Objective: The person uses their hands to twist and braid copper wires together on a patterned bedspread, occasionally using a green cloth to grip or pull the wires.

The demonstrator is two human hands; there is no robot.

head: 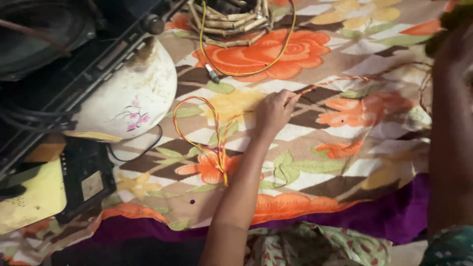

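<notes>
Your left hand pinches the twisted red-and-yellow cord against the flowered cloth; your right hand is too blurred to tell its grip. Loosen that pinch and the twist may unravel, or the loose loop may snag and tangle.

dim warm light — soft, blurred edges

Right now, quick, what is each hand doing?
Left hand: closed, pinching the twisted red and yellow wires.
Right hand: only the forearm shows at the picture's edge, so it cannot be told.
</notes>
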